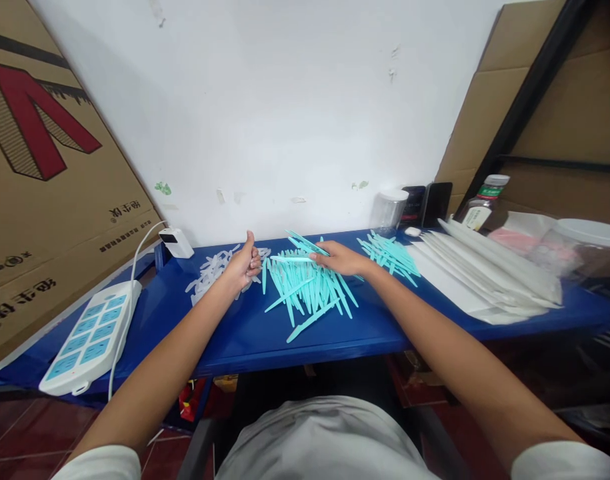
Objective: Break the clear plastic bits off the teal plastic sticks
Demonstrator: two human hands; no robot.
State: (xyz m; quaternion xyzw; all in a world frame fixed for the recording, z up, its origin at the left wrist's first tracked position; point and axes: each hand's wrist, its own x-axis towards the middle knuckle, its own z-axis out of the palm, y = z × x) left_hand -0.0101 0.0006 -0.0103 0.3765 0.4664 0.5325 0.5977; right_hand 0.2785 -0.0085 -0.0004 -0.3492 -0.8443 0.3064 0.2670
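Observation:
Over the edge of a heap of translucent whitish plastic pieces (pixel 207 272) is my left hand (pixel 243 263), thumb raised and fingers curled in. Whatever those fingers hold, if anything, is hidden. My right hand (pixel 339 259) pinches slim turquoise plastic sticks between thumb and fingers, above the middle pile. That pile of turquoise sticks (pixel 312 290) lies loosely spread, with pointed ends sticking out toward me. A smaller pile of turquoise sticks (pixel 391 257) rests to the right, beyond my right wrist.
A white power strip (pixel 92 337) and its cable lie at the left, near a small white device (pixel 177 243). White flat packets (pixel 489 273), a clear jar (pixel 389 210), phones (pixel 437 205) and a bottle (pixel 482 203) occupy the right. A cardboard box (pixel 59 200) flanks the blue table (pixel 265 343).

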